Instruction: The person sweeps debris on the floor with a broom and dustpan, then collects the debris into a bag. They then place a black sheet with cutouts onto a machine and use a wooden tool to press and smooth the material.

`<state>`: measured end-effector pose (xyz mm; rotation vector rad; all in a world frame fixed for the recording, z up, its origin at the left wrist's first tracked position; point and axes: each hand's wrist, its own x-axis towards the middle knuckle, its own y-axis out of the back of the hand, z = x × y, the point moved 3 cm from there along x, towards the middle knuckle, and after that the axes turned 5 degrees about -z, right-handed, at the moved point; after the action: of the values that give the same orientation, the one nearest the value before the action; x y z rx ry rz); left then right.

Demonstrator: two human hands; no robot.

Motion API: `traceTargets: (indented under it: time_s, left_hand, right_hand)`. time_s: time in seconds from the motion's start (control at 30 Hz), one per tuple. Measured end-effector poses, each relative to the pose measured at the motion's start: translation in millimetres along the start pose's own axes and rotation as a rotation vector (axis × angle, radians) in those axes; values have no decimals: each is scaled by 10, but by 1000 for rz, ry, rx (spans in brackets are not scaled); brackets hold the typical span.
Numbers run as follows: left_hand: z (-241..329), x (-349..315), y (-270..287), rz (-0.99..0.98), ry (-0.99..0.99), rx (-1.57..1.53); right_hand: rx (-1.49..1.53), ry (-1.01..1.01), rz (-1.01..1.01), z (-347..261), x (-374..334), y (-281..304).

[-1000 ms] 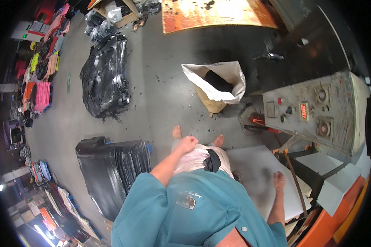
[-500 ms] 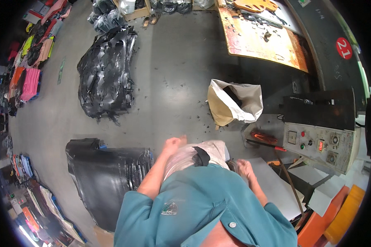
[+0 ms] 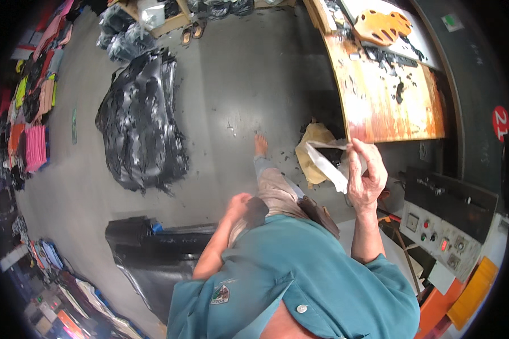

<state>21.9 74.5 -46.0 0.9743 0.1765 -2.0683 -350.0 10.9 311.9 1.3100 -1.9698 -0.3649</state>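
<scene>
The right hand (image 3: 367,175) is raised in front of the body, with the palm side partly visible and the fingers bent. Its thumb and forefinger come near each other at the tips, and a gap shows lower between them. The bag (image 3: 325,165), white and beige, stands on the floor (image 3: 226,164) just to the left of this hand, and the hand covers a part of its right side. Whether the fingertips pinch the rim of the bag or are only in front of it, I cannot tell. The near corner of the table (image 3: 370,113) appears directly beyond these fingertips; small black scraps (image 3: 400,92) lie on its top.

The left hand (image 3: 239,207) is low at the waist, well apart from the bag. It is blurred and rather curled, next to a dark cloth (image 3: 257,213); I cannot tell if it holds this cloth. Below the left forearm are the black sheets (image 3: 158,248), and farther forward lies a black pile (image 3: 141,124).
</scene>
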Motion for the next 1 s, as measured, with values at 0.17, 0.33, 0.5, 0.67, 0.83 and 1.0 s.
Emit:
traceTargets:
  time_s: [0.17,0.33,0.5,0.67,0.83,1.0]
  left_hand:
    - [275,515,1071,154,222,-7]
    - [757,1378,1840,246,135,-37]
    - [1559,2172,2225,123,-5,114]
    - [2097,2869,2697,-113,-75,190]
    - [2438,3383,3729,-228,-58,295]
    - [2763,3985,4605,-251,19,383]
  right_hand:
    - [-56,-140,91,411,1081,-316]
    - [-201,-404,5,778,1348,-716]
    - [-339,-424,157,980,1437,-852]
    - [-666,-478,321,1057,1435,-893]
    - [-1067,-666,369,1117,1440,-946]
    - [-1176,-802,294,1164,1442,-951]
